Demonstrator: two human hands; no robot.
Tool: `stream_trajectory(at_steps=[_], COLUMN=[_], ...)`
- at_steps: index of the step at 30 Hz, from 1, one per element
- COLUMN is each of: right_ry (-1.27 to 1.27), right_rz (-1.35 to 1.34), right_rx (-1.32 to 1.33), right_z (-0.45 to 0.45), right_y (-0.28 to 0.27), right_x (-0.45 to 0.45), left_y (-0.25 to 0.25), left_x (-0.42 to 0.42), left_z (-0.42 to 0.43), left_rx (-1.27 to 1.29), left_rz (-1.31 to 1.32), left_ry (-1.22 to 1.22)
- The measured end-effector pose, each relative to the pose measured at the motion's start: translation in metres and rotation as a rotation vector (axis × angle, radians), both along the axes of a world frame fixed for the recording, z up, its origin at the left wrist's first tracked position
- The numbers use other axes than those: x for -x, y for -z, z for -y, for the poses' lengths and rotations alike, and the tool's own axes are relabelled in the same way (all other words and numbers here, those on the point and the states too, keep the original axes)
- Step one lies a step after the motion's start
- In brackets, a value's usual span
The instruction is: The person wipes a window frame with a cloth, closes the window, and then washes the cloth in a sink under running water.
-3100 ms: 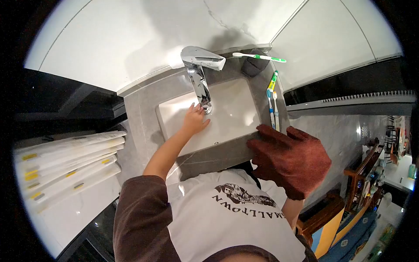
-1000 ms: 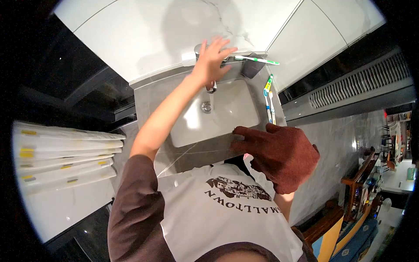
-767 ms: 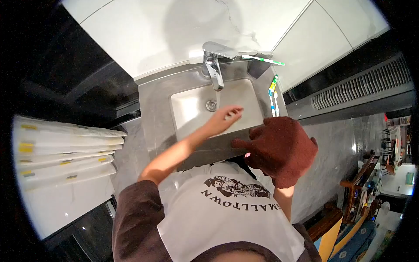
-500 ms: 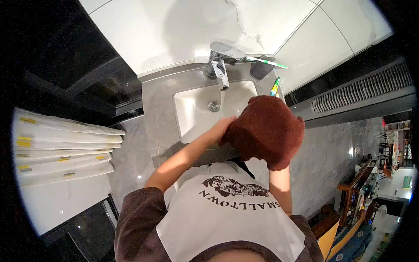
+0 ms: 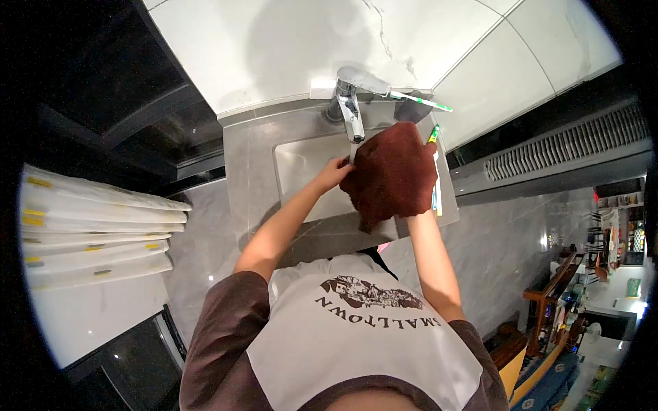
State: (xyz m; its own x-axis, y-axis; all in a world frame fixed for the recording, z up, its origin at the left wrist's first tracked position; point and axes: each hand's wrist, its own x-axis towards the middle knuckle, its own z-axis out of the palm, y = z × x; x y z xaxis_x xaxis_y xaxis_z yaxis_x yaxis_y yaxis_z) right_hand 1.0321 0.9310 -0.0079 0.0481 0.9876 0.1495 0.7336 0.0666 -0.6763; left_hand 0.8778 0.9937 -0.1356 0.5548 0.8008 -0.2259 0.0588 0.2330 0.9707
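A dark red cloth (image 5: 391, 175) hangs over the right part of the sink (image 5: 291, 168), close below the chrome faucet (image 5: 351, 116). Its left edge is pinched in the fingers of my left hand (image 5: 334, 172), just under the spout. A thin stream of water (image 5: 353, 149) comes down from the spout at that edge. The cloth covers my right hand wholly; only my right forearm (image 5: 432, 264) shows below it, and the fingers cannot be seen.
A green and white toothbrush (image 5: 421, 101) lies across a dark cup (image 5: 413, 109) right of the faucet. A toothpaste tube (image 5: 434, 134) and more toothbrushes (image 5: 437, 192) lie along the counter's right side. At the far left hangs a white curtain (image 5: 103, 233).
The covered right hand has moved up and left over the sink. My left hand went from the drain to the faucet handle, then down to the cloth's edge. Water now runs from the spout.
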Motion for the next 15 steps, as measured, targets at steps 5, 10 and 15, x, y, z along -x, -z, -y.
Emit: stream_trajectory(at_steps=[5, 10, 15], right_ry=[-0.217, -0.061, -0.119], right_rz=[0.772, 0.973, 0.864], right_rx=[-0.293, -0.030, -0.035], right_z=[-0.017, -0.028, -0.023], right_y=[0.021, 0.006, 0.011], right_x=[-0.013, 0.020, 0.031], left_y=[0.019, 0.014, 0.025], left_x=[-0.002, 0.039, 0.088], left_z=[-0.014, -0.016, -0.013], left_rx=[-0.112, -0.178, -0.296], left_rz=[0.027, -0.085, -0.520], left_ry=[-0.214, -0.105, 0.220])
